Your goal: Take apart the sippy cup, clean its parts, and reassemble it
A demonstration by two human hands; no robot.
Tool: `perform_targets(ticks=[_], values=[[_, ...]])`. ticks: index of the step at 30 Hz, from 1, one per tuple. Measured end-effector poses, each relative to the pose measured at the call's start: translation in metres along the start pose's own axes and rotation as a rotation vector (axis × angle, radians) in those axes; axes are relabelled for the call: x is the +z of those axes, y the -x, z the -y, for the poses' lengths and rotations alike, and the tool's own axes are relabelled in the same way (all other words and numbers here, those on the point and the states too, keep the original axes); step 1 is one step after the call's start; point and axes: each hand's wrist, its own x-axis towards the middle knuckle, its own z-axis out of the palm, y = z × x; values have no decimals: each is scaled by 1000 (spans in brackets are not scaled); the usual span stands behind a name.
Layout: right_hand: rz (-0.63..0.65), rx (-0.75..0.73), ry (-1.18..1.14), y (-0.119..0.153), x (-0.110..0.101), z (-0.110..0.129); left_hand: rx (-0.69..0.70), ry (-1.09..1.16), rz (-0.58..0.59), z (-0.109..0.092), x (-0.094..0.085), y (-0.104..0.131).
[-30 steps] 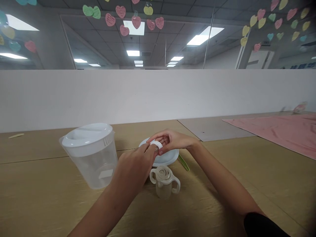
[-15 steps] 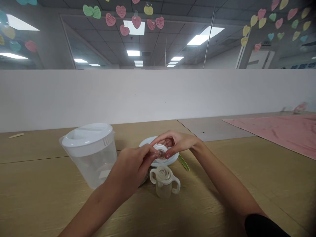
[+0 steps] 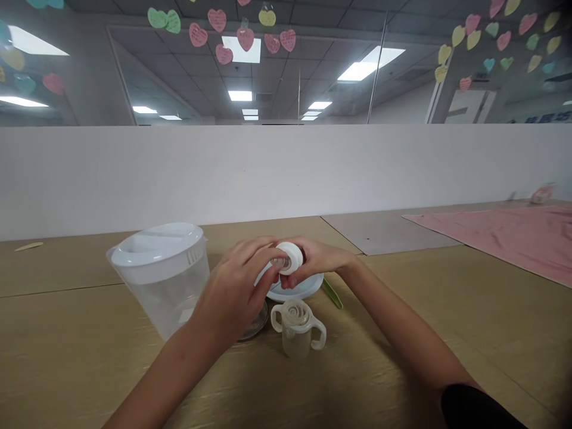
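Both hands meet in the middle, above a pale plate. A white screw ring with a clear, teat-like middle, looking like a baby bottle nipple (image 3: 292, 257), is between them. My left hand (image 3: 243, 277) pinches the clear middle with thumb and fingers. Curled round the white rim from the right is my right hand (image 3: 313, 257). Below them the plate (image 3: 299, 292) shows only in part. Nearer to me stands a small translucent two-handled cup (image 3: 297, 330) with a spiral in its top. A round, clear glass-like dish (image 3: 257, 325) is partly hidden under my left hand.
A large translucent bucket with a white lid (image 3: 158, 268) stands at the left, behind my left forearm. A green strip-like utensil (image 3: 333, 295) lies right of the plate. A pink cloth (image 3: 504, 235) covers the far right. The white wall (image 3: 250, 173) bounds the table's back.
The ring has been raised and tipped, so its white side now faces me more. Both hands have shifted up with it, and more of the clear dish shows.
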Motion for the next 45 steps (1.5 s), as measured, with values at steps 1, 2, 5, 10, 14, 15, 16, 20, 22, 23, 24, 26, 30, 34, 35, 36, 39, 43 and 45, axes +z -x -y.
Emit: perform_targets(ticks=[1, 2, 5, 10, 14, 15, 16, 20, 22, 23, 24, 26, 30, 34, 35, 36, 39, 43, 45], values=[[-17, 1, -27, 0, 0, 0, 0, -23, -2, 1, 0, 0], [-21, 2, -57, 0, 0, -1, -2, -36, 4, 2, 0, 0], [7, -25, -144, 0, -3, -5, 5, -27, 21, 5, 1, 1], [-85, -44, -145, 0, -3, -7, -20, -9, 14, 3, 0, 1], [-105, -71, -163, 0, 0, -4, -41, -77, 18, 0, 0, 2], [-98, -77, -166, -1, 0, -3, -32, -115, 4, 0, 0, 2], [-89, -80, -166, -1, 0, -3, -22, -158, -13, 0, 1, 2], [-101, -89, -146, -2, -1, -5, 12, -229, -39, 2, 6, 4], [-100, -94, -139, -2, -2, -6, 31, -186, -42, 3, 7, 5], [-88, -98, -139, -1, -3, -7, 40, -159, -46, 3, 7, 5], [-70, -102, -144, -1, -4, -7, 48, -134, -54, 3, 6, 5], [-39, -109, -153, 0, -5, -7, 52, -85, -52, 2, 5, 5], [1, -95, -150, 3, -6, -3, 20, 23, 30, 2, -1, 4], [4, -118, -180, 6, -6, 1, -34, 131, 58, 1, -8, 3], [5, -129, -195, 7, -6, 1, -46, 155, 55, 1, -9, 3], [7, -140, -210, 7, -6, 0, -54, 175, 52, 0, -10, 3], [6, -151, -218, 7, -6, -2, -23, 155, 26, 0, -9, 4], [-52, -158, -197, 3, -7, -5, 55, -93, -20, 0, -3, 5], [-126, -170, -210, 2, -6, -4, 5, -132, -28, -3, -1, 4]])
